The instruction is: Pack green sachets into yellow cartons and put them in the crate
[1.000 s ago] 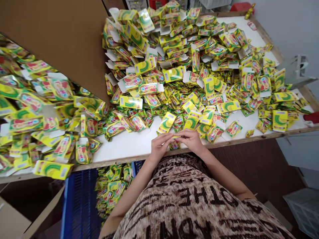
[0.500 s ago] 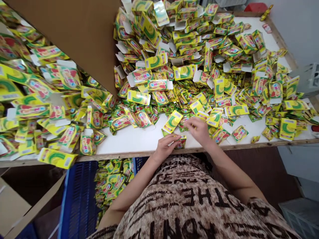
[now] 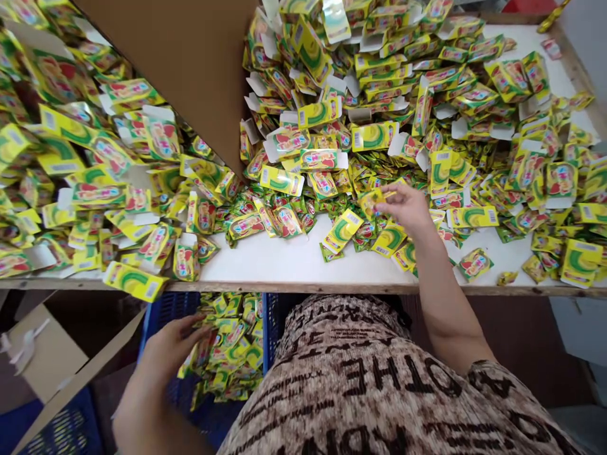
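From the head view, here's the right hand (image 3: 408,208) out over the white surface (image 3: 303,259), thumb and fingertips pinching a small yellow packet (image 3: 370,202) at the front of the big heap (image 3: 379,76)! Just below that packet, nearer the person, lies a yellow carton (image 3: 344,230), apart from the fingers. And down low, the left hand (image 3: 168,347) reaches below the surface's edge, fingers extended over the blue crate (image 3: 270,328), right beside the packed cartons (image 3: 241,347) inside; whether it grips one or has let go, I can't tell.
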Available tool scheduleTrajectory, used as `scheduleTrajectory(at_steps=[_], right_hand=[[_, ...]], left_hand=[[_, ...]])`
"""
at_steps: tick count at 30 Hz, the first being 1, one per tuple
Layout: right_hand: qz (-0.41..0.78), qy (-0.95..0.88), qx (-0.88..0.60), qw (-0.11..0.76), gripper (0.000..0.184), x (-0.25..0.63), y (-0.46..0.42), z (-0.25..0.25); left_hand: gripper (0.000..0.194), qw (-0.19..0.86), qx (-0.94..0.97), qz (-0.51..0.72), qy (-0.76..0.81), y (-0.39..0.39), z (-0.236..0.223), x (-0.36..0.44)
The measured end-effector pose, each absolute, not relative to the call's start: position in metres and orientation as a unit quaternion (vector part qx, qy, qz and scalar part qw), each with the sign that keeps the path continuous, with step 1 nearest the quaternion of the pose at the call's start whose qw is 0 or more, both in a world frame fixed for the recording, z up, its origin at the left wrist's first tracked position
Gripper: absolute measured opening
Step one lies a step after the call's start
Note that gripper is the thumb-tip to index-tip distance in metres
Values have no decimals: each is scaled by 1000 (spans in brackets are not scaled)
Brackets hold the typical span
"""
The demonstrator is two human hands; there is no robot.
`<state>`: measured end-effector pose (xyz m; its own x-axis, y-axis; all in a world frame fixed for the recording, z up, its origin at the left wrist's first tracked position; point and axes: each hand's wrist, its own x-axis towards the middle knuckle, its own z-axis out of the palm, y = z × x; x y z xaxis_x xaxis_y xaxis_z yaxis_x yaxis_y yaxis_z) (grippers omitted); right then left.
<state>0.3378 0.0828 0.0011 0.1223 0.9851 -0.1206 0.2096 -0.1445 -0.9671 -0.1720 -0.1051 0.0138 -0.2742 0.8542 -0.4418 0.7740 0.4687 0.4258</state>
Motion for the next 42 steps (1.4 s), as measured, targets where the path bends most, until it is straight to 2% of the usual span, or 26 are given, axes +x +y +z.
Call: scheduleTrajectory(at_steps=[3, 6, 7, 9, 12, 15, 18, 22, 28, 31, 34, 35, 37, 40, 42], right_hand=[[564, -463, -547, 410, 50, 322, 38, -5], [614, -431, -540, 381, 46, 300, 4, -24], [616, -423, -549, 374, 44, 294, -5, -31], [596, -414, -577, 374, 38, 288, -19, -44], [491, -418, -641, 416, 31, 296, -33, -56], [396, -379, -680, 487, 31, 311, -42, -57], [433, -347, -654, 513, 31, 316, -44, -53], [490, -423, -612, 456, 27, 301, -40, -47], [445, -576, -560, 395, 15, 297, -29, -45], [430, -666, -509, 336, 13, 298, -22, -44], [388, -663, -545, 336, 13, 291, -21, -42], [378, -647, -567, 341, 19, 289, -23, -42], [394, -615, -598, 330, 30, 285, -29, -44], [477, -572, -599, 294, 27, 287, -40, -51], [488, -548, -609, 300, 29, 293, -46, -55]], left_hand=[[38, 372, 473, 168, 780, -89, 18, -117], [38, 548, 434, 322, 638, -49, 8, -11], [41, 603, 407, 358, 585, -35, 0, 23], [45, 689, 377, 354, 508, -15, -18, 76], [40, 749, 306, 323, 491, -6, -42, 113], [35, 743, 235, 350, 520, -10, -53, 115], [34, 736, 231, 364, 522, -14, -53, 113], [31, 725, 269, 355, 526, -17, -49, 120], [32, 703, 332, 345, 525, -14, -49, 115], [37, 726, 397, 308, 470, -16, -48, 113], [51, 719, 429, 322, 442, -20, -50, 115], [53, 707, 422, 339, 455, -21, -52, 116], [48, 684, 411, 356, 485, -24, -54, 115], [30, 646, 486, 333, 485, -22, -52, 110], [23, 562, 575, 333, 493, -15, -47, 110]])
